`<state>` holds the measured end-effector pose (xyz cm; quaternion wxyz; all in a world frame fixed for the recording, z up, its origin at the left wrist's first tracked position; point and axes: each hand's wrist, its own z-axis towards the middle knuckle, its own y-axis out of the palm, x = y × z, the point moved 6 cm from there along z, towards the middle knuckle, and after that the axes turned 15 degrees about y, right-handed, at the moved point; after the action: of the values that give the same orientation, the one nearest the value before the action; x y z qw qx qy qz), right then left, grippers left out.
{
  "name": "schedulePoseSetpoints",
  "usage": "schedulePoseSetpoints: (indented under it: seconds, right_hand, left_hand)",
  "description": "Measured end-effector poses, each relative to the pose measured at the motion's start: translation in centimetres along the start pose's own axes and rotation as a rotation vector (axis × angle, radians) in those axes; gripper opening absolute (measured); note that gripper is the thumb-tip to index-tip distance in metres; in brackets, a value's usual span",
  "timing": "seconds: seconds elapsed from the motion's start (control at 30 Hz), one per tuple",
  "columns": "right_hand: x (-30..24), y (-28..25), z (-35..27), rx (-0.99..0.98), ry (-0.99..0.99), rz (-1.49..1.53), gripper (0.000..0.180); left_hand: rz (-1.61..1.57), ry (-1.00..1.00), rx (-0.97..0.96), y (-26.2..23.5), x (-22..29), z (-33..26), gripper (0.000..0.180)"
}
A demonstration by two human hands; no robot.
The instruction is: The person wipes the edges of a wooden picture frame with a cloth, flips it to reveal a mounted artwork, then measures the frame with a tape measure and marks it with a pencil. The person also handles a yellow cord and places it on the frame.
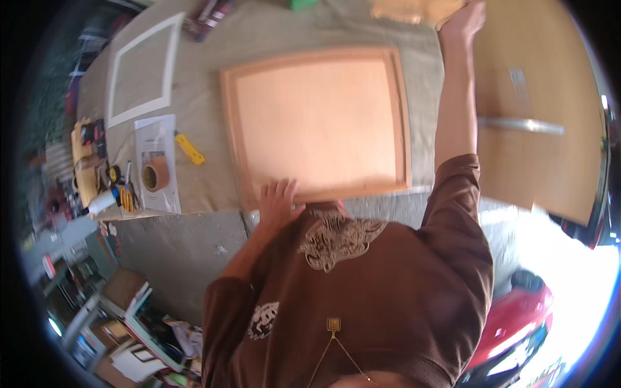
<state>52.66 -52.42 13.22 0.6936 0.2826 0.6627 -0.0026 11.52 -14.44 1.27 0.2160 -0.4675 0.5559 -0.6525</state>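
Observation:
A shallow rectangular wooden frame with a pale panel inside (317, 123) lies on the cloth-covered table in front of me. My left hand (279, 199) rests on its near edge toward the left corner, fingers spread flat over the wood. My right arm stretches far forward past the frame's right side. At the top edge, my right hand (460, 24) is closed on the right end of a crumpled-looking orange-tan piece (414, 10). Blur and the picture's edge keep me from telling whether that piece is cloth or something else.
Left on the table (204, 90) are a white frame (115, 97), a yellow utility knife (189, 149), a tape roll (155, 174) on a bagged paper sheet (169, 132), scissors (127, 199) and a white bottle (102, 202). A large tan board (537, 155) stands at right.

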Motion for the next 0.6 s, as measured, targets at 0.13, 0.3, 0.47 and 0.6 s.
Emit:
schedulePoseSetpoints:
  seconds: [0.13,0.3,0.47,0.6]
  right_hand:
    - [-16.1,-8.9,-9.7,-0.095,-0.344,0.094,0.045]
    - [-27.1,-14.1,-35.0,0.532,-0.561,-0.177,0.044]
    - [-18.0,-11.5,-51.7,0.939,-0.845,-1.688,0.029]
    - [1.1,-8.4,-53.4,0.596,0.274,-1.087,0.025]
  left_hand:
    - [-0.121,0.289,-0.109,2.2,2.0,2.7,0.046]
    - [-0.187,0.493,-0.025,3.0,2.4,3.6,0.027]
    - [-0.316,0.54,0.043,3.3,1.4,5.4,0.023]
    - [-0.299,0.701,0.012,3.0,1.1,5.7,0.017]
